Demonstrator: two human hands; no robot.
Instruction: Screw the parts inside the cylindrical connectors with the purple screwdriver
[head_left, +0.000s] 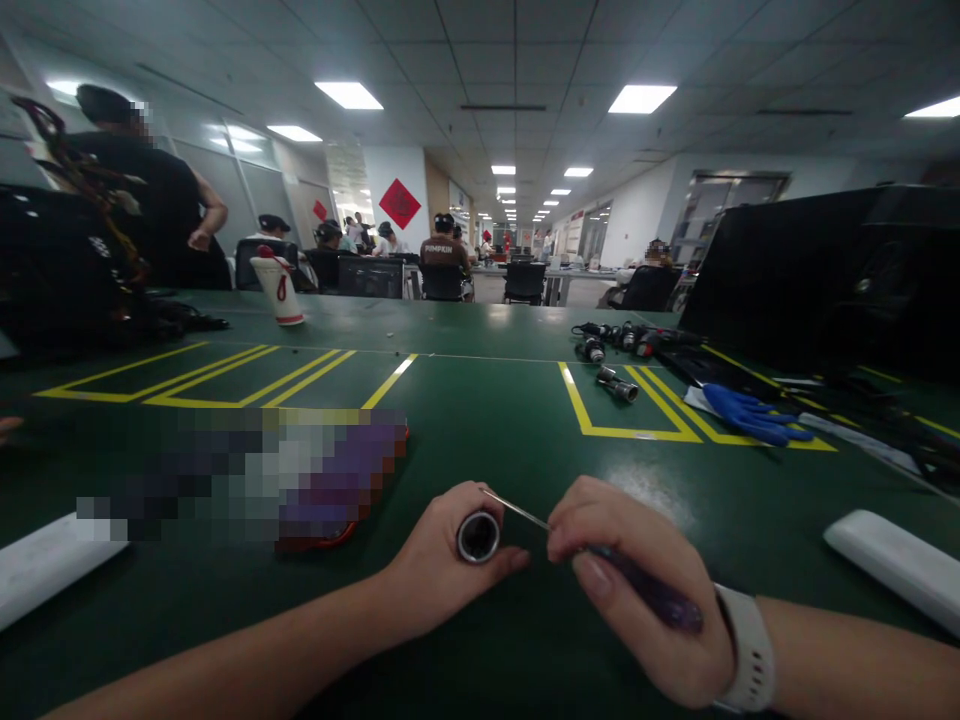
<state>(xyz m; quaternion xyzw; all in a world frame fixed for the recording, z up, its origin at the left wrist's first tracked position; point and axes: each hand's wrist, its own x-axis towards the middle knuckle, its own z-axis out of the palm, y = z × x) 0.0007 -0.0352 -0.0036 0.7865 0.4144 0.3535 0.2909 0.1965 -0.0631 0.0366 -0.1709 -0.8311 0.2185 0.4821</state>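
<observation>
In the head view my left hand [442, 545] is wrapped round a short dark cylinder [478, 537] with a round, metal-rimmed open end facing me. My right hand [637, 580] grips a screwdriver [660, 595] by its dark purplish handle. The thin metal shaft points left, and its tip lies at the fingers of my left hand, just above the cylinder's rim. Whether the tip touches the cylinder, I cannot tell. A pale watch band circles my right wrist. Both hands are over the green tabletop [487, 640].
Dark cylindrical parts [619, 385] lie within yellow tape lines at the right, near a blue glove [750, 412]. A white cup [279, 288] stands at the back left. White bars [900, 560] lie at both sides. A large black box [840, 270] stands right. People sit beyond.
</observation>
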